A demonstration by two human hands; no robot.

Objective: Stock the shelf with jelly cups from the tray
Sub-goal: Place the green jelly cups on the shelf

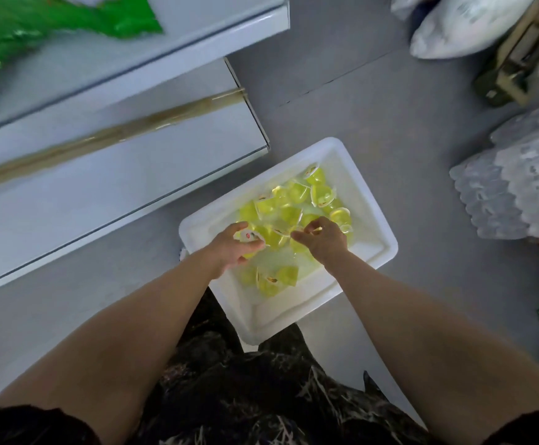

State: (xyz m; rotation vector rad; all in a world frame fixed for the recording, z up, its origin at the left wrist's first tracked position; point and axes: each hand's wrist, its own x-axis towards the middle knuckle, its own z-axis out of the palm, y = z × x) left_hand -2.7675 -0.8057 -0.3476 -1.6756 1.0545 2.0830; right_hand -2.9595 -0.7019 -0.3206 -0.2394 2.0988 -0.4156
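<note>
While the tray [359,187] runs lower left to upper right, left hand [231,247] has 1 jelly cup [249,236] in its grip, lid upward; right hand [324,240]: grip unclear.

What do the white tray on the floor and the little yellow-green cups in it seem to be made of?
The tray looks like white moulded plastic, smooth, slightly glossy: one piece, rounded corners, thick rim. The jelly cups seem thin clear plastic, since yellow-green jelly shows through; their printed lids are too blurred to judge.
</note>
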